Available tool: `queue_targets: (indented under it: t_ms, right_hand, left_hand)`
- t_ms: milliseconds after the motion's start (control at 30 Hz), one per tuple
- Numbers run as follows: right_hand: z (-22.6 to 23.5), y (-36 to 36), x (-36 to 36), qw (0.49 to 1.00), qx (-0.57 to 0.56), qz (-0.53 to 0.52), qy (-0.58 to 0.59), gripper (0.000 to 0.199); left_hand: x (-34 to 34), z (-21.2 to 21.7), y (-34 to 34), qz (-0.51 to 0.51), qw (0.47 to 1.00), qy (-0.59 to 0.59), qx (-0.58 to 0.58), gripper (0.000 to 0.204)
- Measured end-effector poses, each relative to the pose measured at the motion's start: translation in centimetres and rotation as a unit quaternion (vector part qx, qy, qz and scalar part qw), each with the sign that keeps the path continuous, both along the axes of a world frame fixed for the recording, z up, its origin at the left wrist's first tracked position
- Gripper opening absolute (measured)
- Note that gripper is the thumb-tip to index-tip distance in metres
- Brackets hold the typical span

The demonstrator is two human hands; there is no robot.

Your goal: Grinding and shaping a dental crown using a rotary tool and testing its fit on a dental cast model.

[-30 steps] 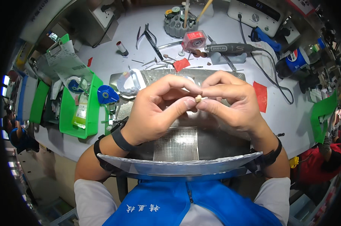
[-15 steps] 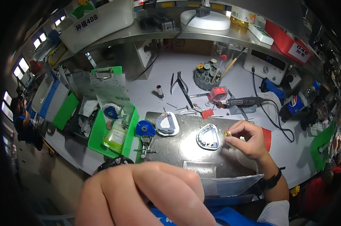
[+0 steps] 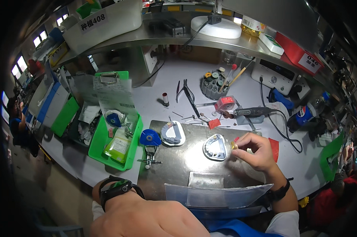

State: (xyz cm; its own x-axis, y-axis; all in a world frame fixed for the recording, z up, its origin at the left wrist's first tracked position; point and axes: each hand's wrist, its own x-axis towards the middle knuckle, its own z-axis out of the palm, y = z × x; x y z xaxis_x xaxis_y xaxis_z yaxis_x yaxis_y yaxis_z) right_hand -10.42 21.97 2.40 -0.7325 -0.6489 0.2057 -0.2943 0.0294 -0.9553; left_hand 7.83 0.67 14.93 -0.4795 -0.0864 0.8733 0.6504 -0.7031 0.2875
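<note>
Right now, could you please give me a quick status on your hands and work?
Right hand pinching a small gold-coloured piece, just right of a tooth model. Left hand close to the camera, blocking the lower view.

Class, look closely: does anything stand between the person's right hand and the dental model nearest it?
Nothing visible does. The right hand pinches a small gold-coloured piece just right of the dental model; only a strip of metal plate shows between them. The left hand is low in the foreground, outside that gap.

On the metal plate point(image 3: 178, 158), one dental model point(image 3: 170, 136) lay left of a second model point(image 3: 211, 149), the tray point(image 3: 135, 136) farther left, the handpiece point(image 3: 251, 111) behind.
</note>
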Motion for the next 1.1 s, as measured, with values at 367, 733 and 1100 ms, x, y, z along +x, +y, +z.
queue_targets:
  t_ms: [367,733,1100]
  right_hand:
    - [0.3,0.2,-0.1,1.0,0.015,0.01,-0.001,0.013]
    - [0.5,0.2,0.0,0.999,0.034,0.001,-0.002,0.015]
    - [0.7,0.2,0.1,0.999,0.049,-0.002,-0.002,0.016]
  left_hand:
    - [-0.7,2.1,-1.2,-0.096,0.987,-0.05,-0.115,0.042]
    - [0.4,-1.4,-0.2,-0.115,0.992,-0.046,-0.005,0.046]
    - [-0.6,-0.5,-0.1,-0.176,0.983,-0.051,0.006,0.044]
